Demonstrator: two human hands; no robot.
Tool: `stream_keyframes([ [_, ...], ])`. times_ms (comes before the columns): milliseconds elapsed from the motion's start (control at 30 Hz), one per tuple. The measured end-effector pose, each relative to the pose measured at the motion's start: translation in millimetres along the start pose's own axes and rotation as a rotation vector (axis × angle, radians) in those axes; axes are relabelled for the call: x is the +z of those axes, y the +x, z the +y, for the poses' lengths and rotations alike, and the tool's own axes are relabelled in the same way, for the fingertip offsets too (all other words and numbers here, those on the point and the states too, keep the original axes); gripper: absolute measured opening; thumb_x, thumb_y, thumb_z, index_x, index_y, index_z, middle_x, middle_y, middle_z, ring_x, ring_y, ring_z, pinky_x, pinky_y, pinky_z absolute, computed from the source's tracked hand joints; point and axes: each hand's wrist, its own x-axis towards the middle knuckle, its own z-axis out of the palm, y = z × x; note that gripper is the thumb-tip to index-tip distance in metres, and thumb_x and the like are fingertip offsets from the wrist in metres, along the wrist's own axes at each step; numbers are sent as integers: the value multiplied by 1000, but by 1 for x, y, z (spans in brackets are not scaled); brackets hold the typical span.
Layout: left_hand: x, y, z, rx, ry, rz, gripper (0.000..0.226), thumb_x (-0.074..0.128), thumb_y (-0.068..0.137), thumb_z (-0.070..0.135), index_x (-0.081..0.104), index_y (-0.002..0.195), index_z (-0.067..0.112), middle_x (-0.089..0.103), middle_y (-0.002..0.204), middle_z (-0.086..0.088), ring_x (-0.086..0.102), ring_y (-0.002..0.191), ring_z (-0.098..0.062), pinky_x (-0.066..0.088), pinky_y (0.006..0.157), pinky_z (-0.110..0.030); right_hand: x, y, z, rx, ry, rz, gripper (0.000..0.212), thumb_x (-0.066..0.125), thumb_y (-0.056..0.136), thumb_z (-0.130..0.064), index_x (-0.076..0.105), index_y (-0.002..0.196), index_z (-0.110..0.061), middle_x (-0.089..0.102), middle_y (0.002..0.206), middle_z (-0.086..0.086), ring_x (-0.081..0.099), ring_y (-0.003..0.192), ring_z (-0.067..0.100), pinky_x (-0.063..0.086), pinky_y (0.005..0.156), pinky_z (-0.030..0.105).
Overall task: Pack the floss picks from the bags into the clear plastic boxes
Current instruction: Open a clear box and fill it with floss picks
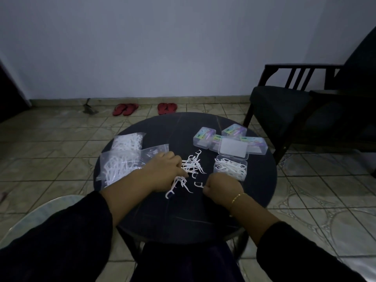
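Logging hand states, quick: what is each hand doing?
Left hand: gripping loose white plastic floss picks.
Right hand: fist curled; contents cannot be told.

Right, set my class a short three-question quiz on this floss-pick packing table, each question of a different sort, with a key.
1. True or false: the open clear box already holds floss picks.
2. Where does the loose pile of floss picks lie? A) on the floor B) on the round table between the bags and the boxes C) on the chair
3. Fill in: the left hand rests on the loose picks, beside the nearer ____ of picks.

Key: 1 true; 2 B; 3 bag. The right hand is curled near the open box; whether it holds a pick cannot be told.
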Motion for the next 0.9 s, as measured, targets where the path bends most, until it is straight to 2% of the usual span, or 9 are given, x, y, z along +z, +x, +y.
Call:
stream_keyframes([
  [167,5,7,3,7,-44,29,43,55,92,36,49,133,45,41,124,7,33,118,-16,26,98,-32,9,0,-8,20,78,108,31,47,94,-33,65,100,-8,67,102,10,62,93,26,40,68,26],
  [267,9,15,9,-9,-98,80,34,53,92,43,58,126,41,43,123,7,33,119,-16,26,99,-31,11,-2,-6,-9,102,106,47,52,86,-55,66,94,-11,66,91,7,62,83,22,41,64,26],
  [333,14,20,15,-24,-144,118,31,51,92,45,62,121,39,45,121,9,34,118,-15,26,97,-31,12,-3,-7,-6,77,84,63,57,76,-70,63,102,-12,62,100,7,60,91,22,43,68,28],
  [367,16,22,17,-28,-161,135,31,52,92,46,63,120,39,46,120,9,34,117,-14,26,96,-30,13,-3,-7,2,55,89,67,58,74,-70,61,108,-13,59,107,7,59,98,22,44,72,30],
  [467,19,26,23,-27,-201,170,30,54,91,46,64,119,38,49,117,10,36,114,-14,26,92,-29,12,-2,-6,15,6,159,51,58,85,-54,64,115,-13,55,120,8,56,108,23,48,83,33],
  [567,19,26,22,-35,-243,179,38,56,90,43,57,127,37,49,117,9,37,112,-14,29,94,-30,9,3,-3,46,10,154,25,55,93,-30,69,105,-13,64,110,8,61,98,23,50,78,31],
  [633,18,25,16,-60,-258,148,46,55,88,40,52,133,36,47,121,9,36,112,-14,28,98,-30,6,4,0,88,5,121,21,52,93,-18,70,102,-12,67,105,8,63,94,23,53,77,32],
  [767,13,23,7,-60,-180,71,47,54,88,37,50,135,35,45,125,7,35,116,-15,25,100,-31,-6,6,5,87,-22,23,23,51,90,-16,63,108,-9,65,107,10,62,98,27,52,82,34],
  [900,15,23,8,-41,-135,47,41,52,92,37,53,133,37,46,125,8,35,116,-15,27,99,-32,-17,2,6,67,-48,-68,26,62,87,-25,60,107,-9,64,105,9,61,98,25,53,88,37],
])
